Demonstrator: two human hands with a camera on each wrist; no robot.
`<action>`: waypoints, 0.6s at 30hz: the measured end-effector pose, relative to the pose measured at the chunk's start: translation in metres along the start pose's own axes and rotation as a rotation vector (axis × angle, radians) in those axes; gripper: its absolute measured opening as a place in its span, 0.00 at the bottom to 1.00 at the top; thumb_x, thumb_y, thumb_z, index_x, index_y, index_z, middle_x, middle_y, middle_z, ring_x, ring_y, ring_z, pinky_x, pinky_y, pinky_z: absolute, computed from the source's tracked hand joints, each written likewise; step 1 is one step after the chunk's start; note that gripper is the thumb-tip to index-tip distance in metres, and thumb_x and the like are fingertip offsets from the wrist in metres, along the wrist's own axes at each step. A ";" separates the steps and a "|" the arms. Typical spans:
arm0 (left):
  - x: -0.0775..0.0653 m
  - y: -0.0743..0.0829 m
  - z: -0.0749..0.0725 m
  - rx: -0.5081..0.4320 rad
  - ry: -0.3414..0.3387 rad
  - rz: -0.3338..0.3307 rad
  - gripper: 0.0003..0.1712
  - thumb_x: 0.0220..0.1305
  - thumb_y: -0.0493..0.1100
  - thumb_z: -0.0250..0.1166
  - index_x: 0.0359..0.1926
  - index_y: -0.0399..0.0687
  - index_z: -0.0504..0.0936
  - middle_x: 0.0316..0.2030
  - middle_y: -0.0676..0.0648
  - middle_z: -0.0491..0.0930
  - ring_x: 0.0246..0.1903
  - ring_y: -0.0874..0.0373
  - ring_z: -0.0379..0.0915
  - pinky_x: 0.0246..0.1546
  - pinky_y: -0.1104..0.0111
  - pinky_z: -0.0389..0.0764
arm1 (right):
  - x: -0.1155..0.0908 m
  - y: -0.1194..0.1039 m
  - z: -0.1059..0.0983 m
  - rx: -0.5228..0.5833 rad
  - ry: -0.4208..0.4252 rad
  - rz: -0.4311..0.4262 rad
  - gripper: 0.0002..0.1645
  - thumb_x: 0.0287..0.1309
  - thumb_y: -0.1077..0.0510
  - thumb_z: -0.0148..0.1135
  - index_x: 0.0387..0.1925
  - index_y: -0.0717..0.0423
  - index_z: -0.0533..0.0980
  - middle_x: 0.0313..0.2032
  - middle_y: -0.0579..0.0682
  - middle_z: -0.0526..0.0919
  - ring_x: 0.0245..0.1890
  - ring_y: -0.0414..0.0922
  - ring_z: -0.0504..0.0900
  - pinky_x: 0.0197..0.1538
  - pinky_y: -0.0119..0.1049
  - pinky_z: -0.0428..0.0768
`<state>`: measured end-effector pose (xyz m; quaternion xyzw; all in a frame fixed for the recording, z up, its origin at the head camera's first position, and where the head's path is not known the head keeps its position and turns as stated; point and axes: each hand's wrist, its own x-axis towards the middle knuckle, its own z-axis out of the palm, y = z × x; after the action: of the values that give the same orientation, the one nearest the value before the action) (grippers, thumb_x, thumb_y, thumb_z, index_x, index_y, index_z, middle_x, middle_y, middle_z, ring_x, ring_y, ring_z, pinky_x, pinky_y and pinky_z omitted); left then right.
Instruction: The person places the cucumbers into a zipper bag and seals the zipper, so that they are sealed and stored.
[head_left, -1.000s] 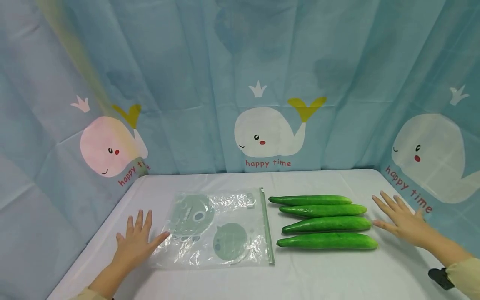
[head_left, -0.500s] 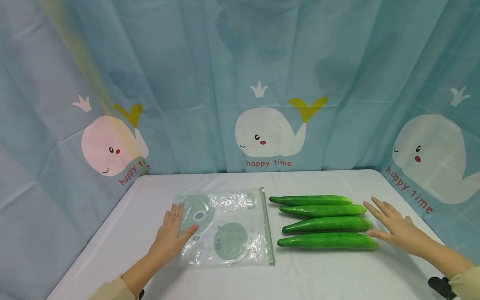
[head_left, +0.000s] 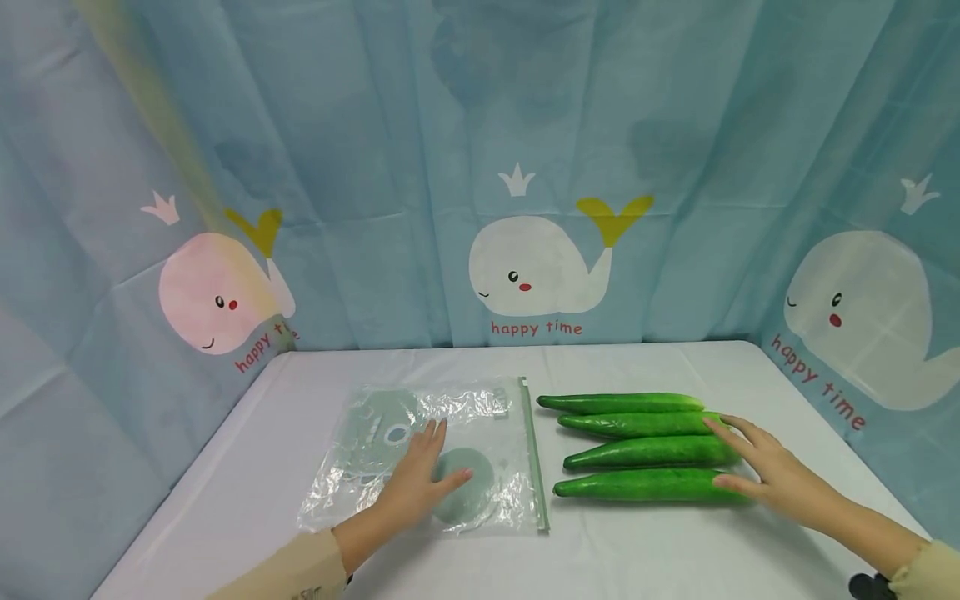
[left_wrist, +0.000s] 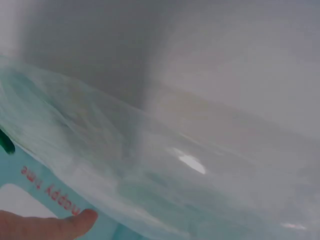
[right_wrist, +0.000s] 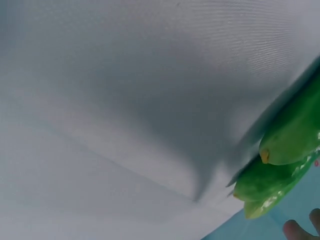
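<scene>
A clear zip bag (head_left: 480,417) with green cartoon prints and a green slider strip along its right side lies flat. Above its middle is my left hand (head_left: 412,479), fingers extended and holding nothing; the left wrist view catches one fingertip (left_wrist: 82,222) over the shiny plastic (left_wrist: 150,170). Several green cucumbers lie side by side right of the bag, the nearest cucumber (head_left: 637,485) and the farthest cucumber (head_left: 615,403) among them. My right hand (head_left: 772,475) overlaps their right ends in the head view, thumb and fingers spread. Cucumber ends (right_wrist: 285,145) show at right in the right wrist view.
A white cloth (head_left: 225,467) covers the table. Blue curtains (head_left: 390,208) with whale prints stand behind it and along both sides. A dark object (head_left: 870,586) sits at the right sleeve.
My left hand has moved right, from the bag's left edge to over its middle. The right hand has moved left, over the cucumbers' right ends. Bag and cucumbers lie as before.
</scene>
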<state>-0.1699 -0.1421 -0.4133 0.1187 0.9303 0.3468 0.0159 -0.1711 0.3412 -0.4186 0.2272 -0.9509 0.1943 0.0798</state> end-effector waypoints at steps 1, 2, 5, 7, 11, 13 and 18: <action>0.003 0.003 0.004 0.006 -0.004 0.024 0.50 0.65 0.56 0.63 0.74 0.34 0.50 0.73 0.33 0.46 0.70 0.30 0.38 0.63 0.33 0.49 | 0.001 0.000 0.000 -0.004 0.008 -0.007 0.52 0.53 0.51 0.71 0.75 0.51 0.54 0.63 0.70 0.61 0.56 0.73 0.64 0.42 0.71 0.70; 0.007 0.006 0.009 0.011 -0.010 0.045 0.49 0.65 0.56 0.63 0.74 0.33 0.51 0.73 0.33 0.48 0.70 0.30 0.39 0.63 0.33 0.50 | 0.002 -0.001 0.000 -0.009 0.020 -0.017 0.52 0.53 0.51 0.71 0.75 0.51 0.55 0.63 0.70 0.61 0.56 0.72 0.65 0.43 0.71 0.70; 0.017 0.015 0.021 0.031 -0.042 0.092 0.48 0.66 0.56 0.62 0.73 0.32 0.52 0.72 0.32 0.49 0.70 0.30 0.41 0.62 0.34 0.53 | 0.006 -0.001 0.000 -0.028 0.061 -0.063 0.52 0.52 0.51 0.72 0.74 0.48 0.56 0.62 0.69 0.63 0.56 0.71 0.65 0.43 0.70 0.69; 0.022 0.022 0.028 0.034 -0.072 0.104 0.48 0.66 0.57 0.62 0.73 0.32 0.52 0.72 0.31 0.49 0.70 0.29 0.40 0.62 0.34 0.54 | 0.010 0.001 0.001 -0.046 0.089 -0.110 0.52 0.51 0.51 0.72 0.74 0.46 0.56 0.62 0.68 0.64 0.56 0.70 0.66 0.44 0.69 0.69; 0.028 0.032 0.040 0.054 -0.124 0.114 0.48 0.67 0.57 0.61 0.72 0.29 0.52 0.71 0.27 0.47 0.69 0.27 0.40 0.62 0.35 0.56 | 0.019 0.005 0.002 -0.060 0.091 -0.152 0.52 0.52 0.50 0.72 0.74 0.43 0.56 0.63 0.66 0.64 0.57 0.71 0.64 0.45 0.70 0.66; 0.031 0.035 0.045 0.067 -0.137 0.112 0.48 0.67 0.57 0.61 0.72 0.28 0.52 0.71 0.26 0.47 0.69 0.26 0.40 0.62 0.37 0.57 | 0.024 0.006 0.002 -0.059 0.058 -0.140 0.51 0.53 0.49 0.71 0.74 0.43 0.56 0.64 0.66 0.62 0.59 0.72 0.62 0.46 0.72 0.64; 0.043 0.042 0.057 0.122 -0.157 0.099 0.49 0.67 0.59 0.60 0.72 0.28 0.52 0.71 0.26 0.48 0.69 0.29 0.41 0.64 0.41 0.58 | 0.042 0.009 -0.004 -0.078 -0.030 -0.111 0.52 0.56 0.47 0.67 0.76 0.38 0.50 0.68 0.65 0.58 0.62 0.72 0.59 0.47 0.80 0.59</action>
<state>-0.1964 -0.0655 -0.4269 0.1922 0.9385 0.2796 0.0642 -0.2121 0.3335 -0.4081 0.2792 -0.9448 0.1491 0.0850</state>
